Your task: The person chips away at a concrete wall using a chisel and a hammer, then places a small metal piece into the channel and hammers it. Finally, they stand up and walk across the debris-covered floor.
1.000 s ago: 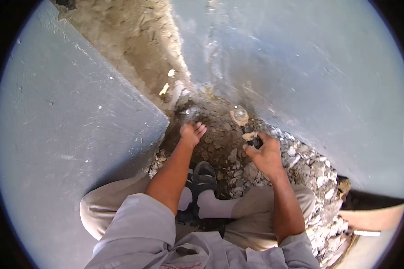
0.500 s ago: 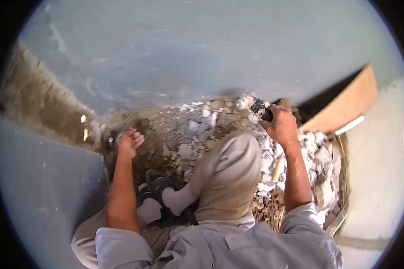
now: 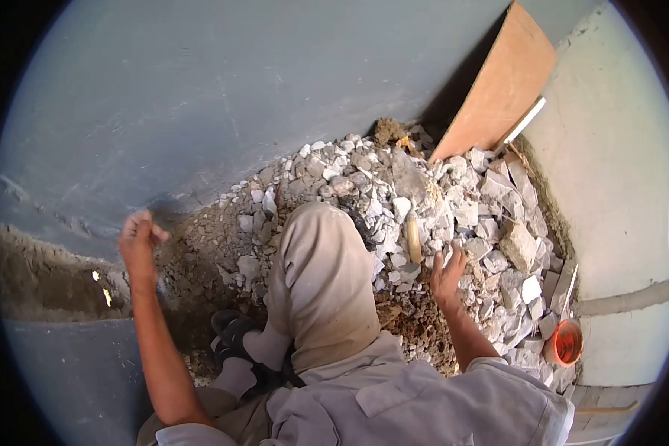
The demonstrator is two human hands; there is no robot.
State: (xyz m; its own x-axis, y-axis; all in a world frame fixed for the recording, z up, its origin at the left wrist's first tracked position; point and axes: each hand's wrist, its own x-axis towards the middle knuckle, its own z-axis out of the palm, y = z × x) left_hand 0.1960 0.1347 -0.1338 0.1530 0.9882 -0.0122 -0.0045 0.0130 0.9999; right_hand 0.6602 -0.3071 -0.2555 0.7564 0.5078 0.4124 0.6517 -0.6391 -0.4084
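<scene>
My left hand is raised beside the blue-grey wall, over the left end of the debris. Its fingers are curled in and slightly blurred, so whatever may be inside them is hidden. My right hand hovers low over the rubble, thumb and fingers apart, with nothing in it. Just ahead and to its left, a wooden handle sticks out of the broken pieces; what it belongs to cannot be made out. A dark crumpled scrap lies among the chunks near my raised knee.
A brown board leans against the blue-grey wall, beside a white strip. An orange bucket sits at the rubble's right edge, near the pale wall. My sandalled feet are tucked below my knee.
My right hand has let go of the dark object by the wall and come back toward me, its fingers opening. My left hand has moved left. The view has turned, bringing the bucket in.
</scene>
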